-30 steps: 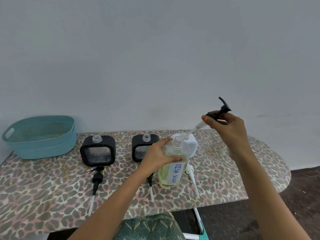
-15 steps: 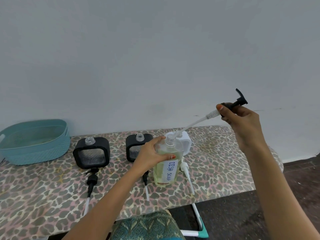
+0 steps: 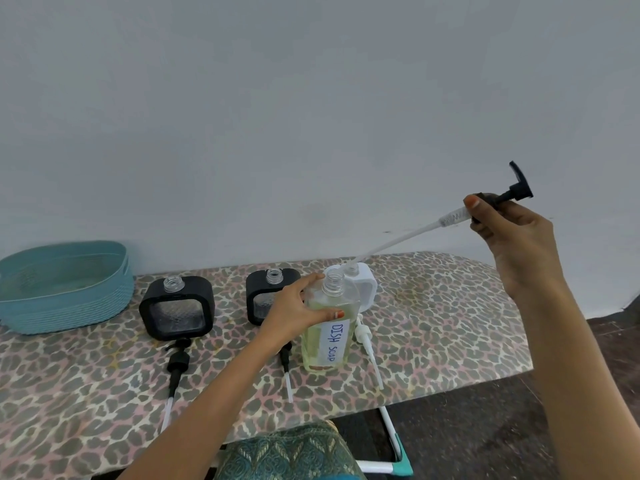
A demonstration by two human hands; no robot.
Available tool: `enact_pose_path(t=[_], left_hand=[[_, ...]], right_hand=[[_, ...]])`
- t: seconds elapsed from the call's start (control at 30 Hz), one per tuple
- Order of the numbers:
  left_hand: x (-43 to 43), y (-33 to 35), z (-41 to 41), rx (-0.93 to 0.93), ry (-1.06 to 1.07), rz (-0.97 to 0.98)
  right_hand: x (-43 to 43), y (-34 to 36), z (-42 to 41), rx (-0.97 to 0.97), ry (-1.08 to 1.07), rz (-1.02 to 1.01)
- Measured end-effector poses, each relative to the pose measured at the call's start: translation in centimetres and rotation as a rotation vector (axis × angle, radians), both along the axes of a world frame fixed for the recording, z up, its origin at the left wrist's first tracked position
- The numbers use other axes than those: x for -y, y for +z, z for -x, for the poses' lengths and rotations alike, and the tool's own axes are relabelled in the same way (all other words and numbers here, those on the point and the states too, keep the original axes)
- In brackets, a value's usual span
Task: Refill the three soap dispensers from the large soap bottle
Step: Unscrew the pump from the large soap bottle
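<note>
The large clear bottle [image 3: 327,336] labelled DISH SOAP stands on the table, holding yellowish liquid, its neck uncapped. My left hand [image 3: 294,311] grips its shoulder. My right hand [image 3: 509,237] holds the bottle's black pump head [image 3: 512,192] up at the right; its white tube [image 3: 391,242] slants down, the tip just over the bottle's neck. Two black square dispensers [image 3: 176,308] [image 3: 266,292] and a white one [image 3: 365,287] stand uncapped behind the bottle.
Two black pumps [image 3: 176,365] [image 3: 286,362] and a white pump [image 3: 369,348] lie on the leopard-print table [image 3: 433,323] in front of the dispensers. A teal basket [image 3: 62,289] sits at the back left. A grey wall rises right behind the table.
My right hand has drawn the pump up and to the right, so nearly the whole tube is out of the bottle. The left hand keeps its grip on the bottle.
</note>
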State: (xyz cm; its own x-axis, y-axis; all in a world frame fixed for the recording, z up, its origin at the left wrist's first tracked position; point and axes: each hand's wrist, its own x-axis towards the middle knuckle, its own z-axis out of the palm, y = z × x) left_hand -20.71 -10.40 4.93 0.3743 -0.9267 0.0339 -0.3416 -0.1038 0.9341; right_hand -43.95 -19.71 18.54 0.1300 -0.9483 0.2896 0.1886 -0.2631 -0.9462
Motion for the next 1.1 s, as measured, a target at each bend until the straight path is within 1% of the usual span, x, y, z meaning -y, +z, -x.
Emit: enact_pose_path(t=[0.13,0.27,0.47,0.9,1.1], left_hand=[[-0.1,0.1,0.0,0.006,0.003,-0.004],[-0.1,0.1,0.1,0.016,0.005,0.002],[0.0,0.0,0.0,0.020,0.015,-0.008],[-0.1,0.3,0.3,0.007,0.009,-0.001],[-0.2,0.5,0.6,0.010,0.013,0.021]], right_hand=[[0.3,-0.5,0.1,-0.017,-0.001,-0.009],[0.5,-0.8,0.4,0.005,0.010,-0.043],[0.8,-1.2,0.8,-0.006,-0.001,-0.031],[2.5,-3.0,4.2,0.109,-0.086,-0.163],[5.3,-7.2,7.4,0.002,-0.223,-0.281]])
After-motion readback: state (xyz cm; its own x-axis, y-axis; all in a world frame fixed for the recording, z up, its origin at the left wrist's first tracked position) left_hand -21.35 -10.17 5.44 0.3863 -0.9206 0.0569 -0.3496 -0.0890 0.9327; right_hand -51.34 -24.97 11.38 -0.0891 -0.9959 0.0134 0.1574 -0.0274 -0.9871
